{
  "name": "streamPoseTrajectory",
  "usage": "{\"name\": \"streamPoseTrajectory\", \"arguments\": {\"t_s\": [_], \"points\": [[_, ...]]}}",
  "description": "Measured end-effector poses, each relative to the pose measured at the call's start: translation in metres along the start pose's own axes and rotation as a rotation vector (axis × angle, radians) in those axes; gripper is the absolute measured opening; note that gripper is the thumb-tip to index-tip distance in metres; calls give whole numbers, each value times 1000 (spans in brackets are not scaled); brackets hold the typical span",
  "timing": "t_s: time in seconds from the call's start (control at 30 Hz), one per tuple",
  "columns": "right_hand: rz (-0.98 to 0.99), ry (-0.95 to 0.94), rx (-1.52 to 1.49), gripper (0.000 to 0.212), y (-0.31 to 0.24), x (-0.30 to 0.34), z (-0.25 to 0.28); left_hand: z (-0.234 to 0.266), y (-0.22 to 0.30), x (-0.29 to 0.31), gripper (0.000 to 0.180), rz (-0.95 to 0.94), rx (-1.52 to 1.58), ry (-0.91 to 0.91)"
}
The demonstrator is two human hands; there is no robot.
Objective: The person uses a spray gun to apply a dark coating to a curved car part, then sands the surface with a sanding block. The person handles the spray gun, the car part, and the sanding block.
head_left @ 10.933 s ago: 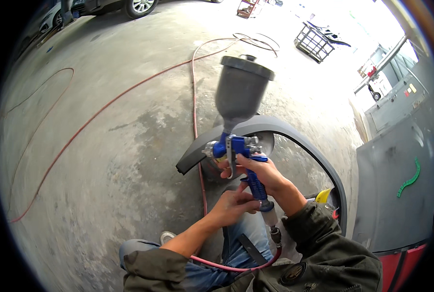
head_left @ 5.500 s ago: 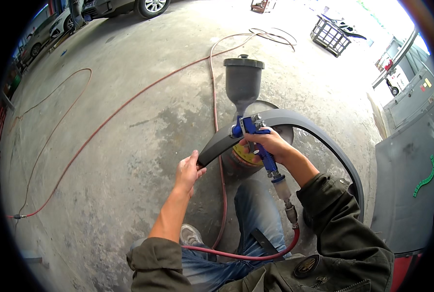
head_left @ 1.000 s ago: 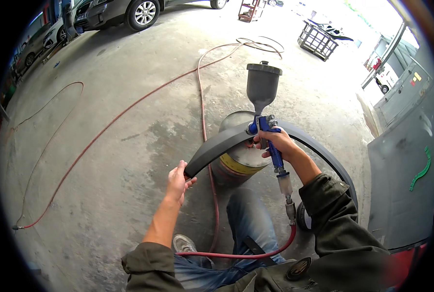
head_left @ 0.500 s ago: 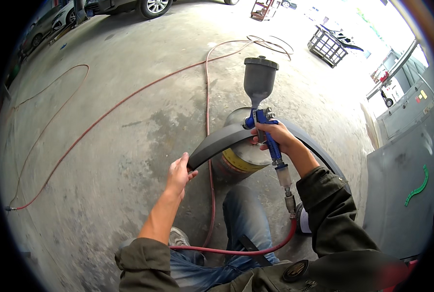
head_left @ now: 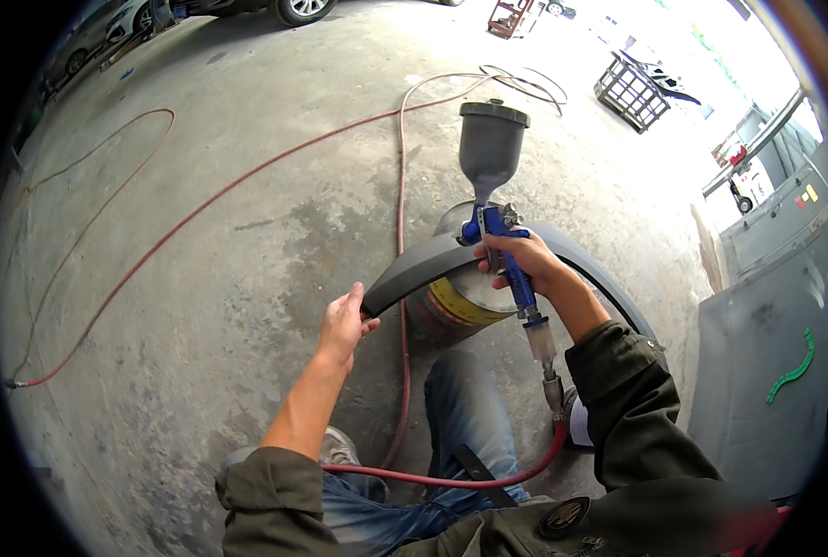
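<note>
My left hand (head_left: 341, 330) grips the left end of a curved dark grey wheel arch trim (head_left: 414, 266). This trim arches across the top of a metal drum (head_left: 469, 306) with a yellow band, and its far end runs behind my right forearm. In my right hand (head_left: 531, 261) is a blue spray gun (head_left: 520, 281), fingers wrapped round its handle and trigger area. A dark lidded paint cup (head_left: 491, 144) stands upright on the gun, whose nozzle points left above the trim. From the handle's base, a clear filter and metal coupling lead to a red air hose (head_left: 488, 483).
The red hose (head_left: 237, 183) also winds over the stained concrete floor. A white-labelled can (head_left: 578, 422) stands beside my right sleeve. At right is a grey panel (head_left: 753, 371) with a green strip (head_left: 791, 371). Farther off are a black crate (head_left: 631, 93), a red cart (head_left: 509, 19) and cars.
The spray gun has shifted slightly left along the trim and its cup leans a little more to the left. My left hand keeps its hold. The whole view has shifted slightly.
</note>
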State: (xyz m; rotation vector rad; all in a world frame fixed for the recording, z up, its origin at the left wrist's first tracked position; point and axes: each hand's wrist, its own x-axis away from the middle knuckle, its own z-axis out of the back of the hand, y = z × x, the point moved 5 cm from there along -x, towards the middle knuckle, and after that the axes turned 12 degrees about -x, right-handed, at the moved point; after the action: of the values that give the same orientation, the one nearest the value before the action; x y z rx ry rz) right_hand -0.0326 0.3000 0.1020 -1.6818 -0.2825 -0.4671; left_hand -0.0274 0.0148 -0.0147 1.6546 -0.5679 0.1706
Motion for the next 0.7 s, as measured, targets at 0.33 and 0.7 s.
{"name": "streamPoseTrajectory", "arguments": {"t_s": [0.33, 0.7], "points": [[-42, -391, 74, 34, 48, 41, -84, 13, -9, -18, 56, 72, 74, 2], [91, -245, -106, 31, 48, 38, -21, 18, -4, -9, 56, 74, -1, -22]]}}
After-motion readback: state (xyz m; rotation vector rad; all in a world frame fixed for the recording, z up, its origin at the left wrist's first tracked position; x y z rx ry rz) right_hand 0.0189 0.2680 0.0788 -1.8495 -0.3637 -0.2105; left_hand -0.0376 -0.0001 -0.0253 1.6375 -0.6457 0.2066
